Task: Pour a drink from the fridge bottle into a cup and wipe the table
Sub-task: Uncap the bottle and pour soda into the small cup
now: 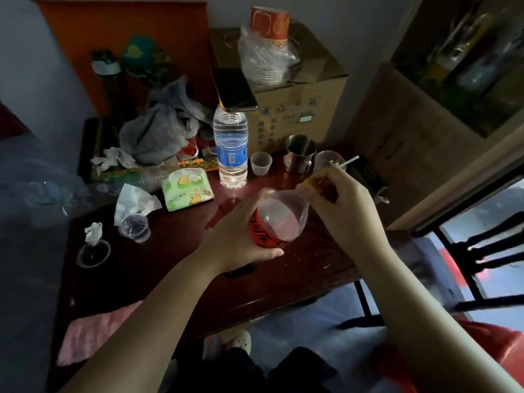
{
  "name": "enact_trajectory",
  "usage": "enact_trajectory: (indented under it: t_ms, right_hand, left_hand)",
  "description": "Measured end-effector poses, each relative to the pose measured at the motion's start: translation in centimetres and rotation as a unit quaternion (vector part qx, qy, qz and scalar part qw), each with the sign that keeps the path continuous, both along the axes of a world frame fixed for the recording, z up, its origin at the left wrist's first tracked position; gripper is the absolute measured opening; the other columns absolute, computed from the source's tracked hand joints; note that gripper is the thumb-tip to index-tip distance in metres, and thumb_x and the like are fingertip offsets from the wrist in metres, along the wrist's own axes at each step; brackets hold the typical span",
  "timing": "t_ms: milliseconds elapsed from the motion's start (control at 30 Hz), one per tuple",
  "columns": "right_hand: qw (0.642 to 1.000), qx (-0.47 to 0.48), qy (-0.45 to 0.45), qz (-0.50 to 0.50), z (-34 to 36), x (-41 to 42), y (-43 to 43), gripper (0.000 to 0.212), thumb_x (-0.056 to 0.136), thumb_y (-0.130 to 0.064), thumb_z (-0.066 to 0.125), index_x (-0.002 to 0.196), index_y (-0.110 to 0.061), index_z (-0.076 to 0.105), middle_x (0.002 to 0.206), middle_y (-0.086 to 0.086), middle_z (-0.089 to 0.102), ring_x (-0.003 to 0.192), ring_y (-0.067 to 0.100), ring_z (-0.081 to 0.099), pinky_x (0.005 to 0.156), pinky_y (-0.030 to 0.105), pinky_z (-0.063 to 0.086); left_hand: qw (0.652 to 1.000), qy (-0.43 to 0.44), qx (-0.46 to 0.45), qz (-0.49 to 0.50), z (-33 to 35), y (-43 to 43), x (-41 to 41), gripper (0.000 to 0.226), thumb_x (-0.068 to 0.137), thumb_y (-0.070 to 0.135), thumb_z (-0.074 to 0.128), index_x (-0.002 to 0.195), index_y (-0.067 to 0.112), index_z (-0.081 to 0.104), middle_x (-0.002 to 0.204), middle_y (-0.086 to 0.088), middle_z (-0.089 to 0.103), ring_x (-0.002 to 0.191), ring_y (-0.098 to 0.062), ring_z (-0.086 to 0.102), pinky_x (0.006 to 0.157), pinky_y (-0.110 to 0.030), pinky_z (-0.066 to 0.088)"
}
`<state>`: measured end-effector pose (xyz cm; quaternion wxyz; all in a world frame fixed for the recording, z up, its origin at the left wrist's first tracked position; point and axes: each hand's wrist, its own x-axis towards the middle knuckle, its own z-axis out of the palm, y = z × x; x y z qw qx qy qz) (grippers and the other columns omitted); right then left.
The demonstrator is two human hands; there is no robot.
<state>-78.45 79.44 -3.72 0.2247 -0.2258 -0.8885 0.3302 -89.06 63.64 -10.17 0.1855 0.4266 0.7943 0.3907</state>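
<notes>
The left hand [241, 236] is wrapped around the body of the drink bottle [279, 219], held tilted above the dark red tabletop [170, 265]. The right hand [340, 199] pinches its yellow cap [310, 181]. Reddish liquid fills the lower part of the bottle. Its red label carries dark script that cannot be made out.

Behind it, an upright water bottle [230, 148] has a blue label with blurred print, and a phone [232, 89] lies across its top. To the left is a green-and-white tissue pack [187, 188] with cartoon bears and small unreadable characters. The cardboard box [295, 117] shows blue handling symbols. A steel mug [300, 154] and a small translucent cup [261, 163] stand beside the box.
</notes>
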Motion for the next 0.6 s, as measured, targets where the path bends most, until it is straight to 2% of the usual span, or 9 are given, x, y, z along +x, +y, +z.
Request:
enact_trajectory:
  t_ms: [200, 367, 467, 600]
  right_hand:
    - [0.997, -0.007, 0.000, 0.072, 0.3, -3.7, 2.1, 0.026, 0.080, -0.042, 0.065, 0.086, -0.017, 0.060, 0.073, -0.009, 0.061, 0.072, 0.003, 0.056, 0.061, 0.020, 0.043]
    - [0.991, 0.008, -0.009, 0.134, 0.6, -5.7, 3.4, 0.029, 0.080, -0.043, 0.064, 0.082, -0.015, 0.055, 0.066, -0.003, 0.057, 0.064, 0.011, 0.052, 0.058, 0.028, 0.042]
    - [0.987, -0.005, -0.012, 0.158, 0.5, -6.6, 3.9, 0.029, 0.081, -0.043, 0.062, 0.083, -0.015, 0.054, 0.068, -0.005, 0.058, 0.063, 0.010, 0.054, 0.056, 0.026, 0.042]
    - [0.982, -0.013, -0.008, 0.186, 0.5, -7.2, 4.4, 0.024, 0.085, -0.033, 0.065, 0.084, -0.012, 0.054, 0.065, -0.017, 0.054, 0.062, 0.001, 0.052, 0.055, 0.012, 0.036]
  left_hand:
    - [0.997, -0.065, 0.005, 0.029, -0.1, 1.1, -2.2, 0.095, 0.054, 0.040, 0.088, 0.133, 0.045, 0.035, 0.126, 0.024, 0.052, 0.116, 0.006, 0.049, 0.098, -0.024, 0.042]
    - [0.993, -0.105, 0.013, 0.060, 0.4, 0.9, -2.8, 0.092, 0.055, 0.028, 0.090, 0.125, 0.054, 0.037, 0.120, 0.028, 0.056, 0.112, 0.013, 0.050, 0.093, -0.011, 0.040]
    - [0.989, -0.131, 0.006, 0.062, 0.5, 1.0, -3.3, 0.095, 0.054, 0.029, 0.090, 0.127, 0.057, 0.036, 0.122, 0.027, 0.056, 0.113, 0.011, 0.050, 0.094, -0.018, 0.042]
    - [0.985, -0.165, 0.007, 0.050, 0.7, 1.1, -4.0, 0.093, 0.055, 0.020, 0.091, 0.122, 0.057, 0.038, 0.118, 0.030, 0.057, 0.112, 0.013, 0.051, 0.089, -0.006, 0.040]
